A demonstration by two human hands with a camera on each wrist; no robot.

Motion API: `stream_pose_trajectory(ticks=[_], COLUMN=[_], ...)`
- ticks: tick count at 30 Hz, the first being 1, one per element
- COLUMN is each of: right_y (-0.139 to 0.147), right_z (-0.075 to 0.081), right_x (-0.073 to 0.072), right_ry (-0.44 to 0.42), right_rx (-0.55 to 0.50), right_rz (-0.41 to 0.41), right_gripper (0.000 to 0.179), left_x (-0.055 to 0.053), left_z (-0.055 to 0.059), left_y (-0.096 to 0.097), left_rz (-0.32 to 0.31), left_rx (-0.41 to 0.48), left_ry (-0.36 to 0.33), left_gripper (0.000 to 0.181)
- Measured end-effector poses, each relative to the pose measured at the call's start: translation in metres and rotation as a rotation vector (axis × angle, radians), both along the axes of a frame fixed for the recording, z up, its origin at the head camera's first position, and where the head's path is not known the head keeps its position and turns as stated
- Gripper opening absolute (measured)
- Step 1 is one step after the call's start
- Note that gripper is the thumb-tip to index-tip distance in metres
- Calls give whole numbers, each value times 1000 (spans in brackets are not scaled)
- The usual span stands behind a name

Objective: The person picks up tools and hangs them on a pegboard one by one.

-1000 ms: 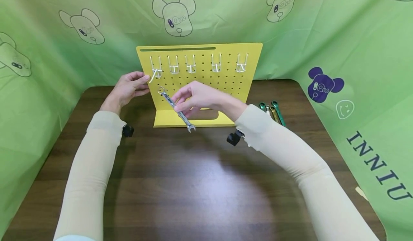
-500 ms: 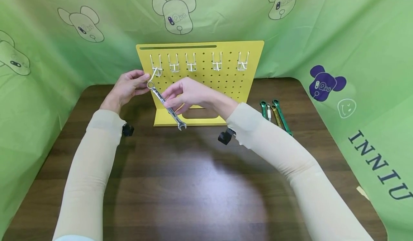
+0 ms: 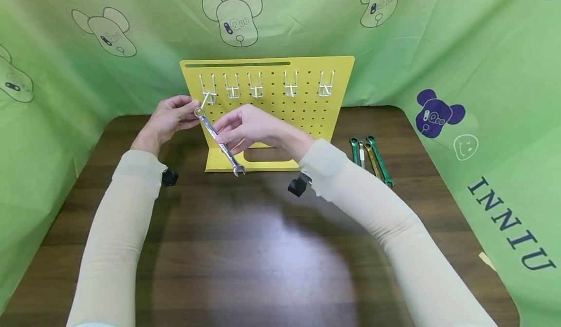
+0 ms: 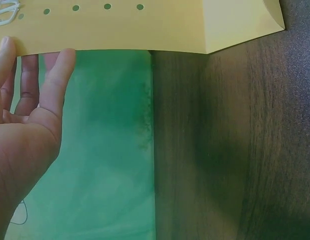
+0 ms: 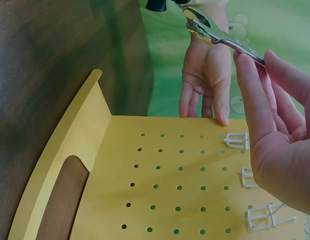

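My right hand (image 3: 252, 125) pinches a silver combination wrench (image 3: 225, 149) by its shank, ring end up and to the left, open end down. The ring overlaps the tip of the leftmost white hook (image 3: 206, 98) in the head view. In the right wrist view, thumb and fingertips hold the wrench (image 5: 227, 41). The hook belongs to a yellow pegboard (image 3: 322, 63) standing upright. My left hand (image 3: 168, 118) grips the pegboard's left edge, thumb at the front and fingers reaching behind, as the left wrist view shows of this hand (image 4: 29, 145).
Several more white double hooks (image 3: 290, 91) line the upper board. To its right, several wrenches lie on the wooden table (image 3: 245, 249): green (image 3: 380, 162), gold (image 3: 373, 162) and a small silver one (image 3: 362, 154). Green printed cloth (image 3: 298, 20) encloses the back and sides.
My right hand has carried the wrench left, bringing its ring from in front of the board to the leftmost hook's tip. My left hand keeps its grip on the board's edge.
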State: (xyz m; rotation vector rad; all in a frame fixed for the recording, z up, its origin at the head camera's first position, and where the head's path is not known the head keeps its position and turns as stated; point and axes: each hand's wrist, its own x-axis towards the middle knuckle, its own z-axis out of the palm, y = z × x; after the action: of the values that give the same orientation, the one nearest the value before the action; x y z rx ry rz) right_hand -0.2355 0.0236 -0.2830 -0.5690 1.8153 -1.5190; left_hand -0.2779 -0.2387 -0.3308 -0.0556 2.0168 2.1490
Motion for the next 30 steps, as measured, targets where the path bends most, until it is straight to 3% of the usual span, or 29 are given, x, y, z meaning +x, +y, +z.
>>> stream_pose_trajectory(ticks=[13, 30], right_y=[0, -7], right_z=[-13, -19], right_x=[-7, -18], right_ry=[-21, 11], right_rx=[-6, 35], right_rz=[-45, -129], right_gripper=[34, 29], left_x=[-2, 1], left_z=[-5, -5], left_y=[2, 2], left_rz=[32, 23], left_rx=[14, 17], left_ry=[1, 32], left_gripper=[18, 13])
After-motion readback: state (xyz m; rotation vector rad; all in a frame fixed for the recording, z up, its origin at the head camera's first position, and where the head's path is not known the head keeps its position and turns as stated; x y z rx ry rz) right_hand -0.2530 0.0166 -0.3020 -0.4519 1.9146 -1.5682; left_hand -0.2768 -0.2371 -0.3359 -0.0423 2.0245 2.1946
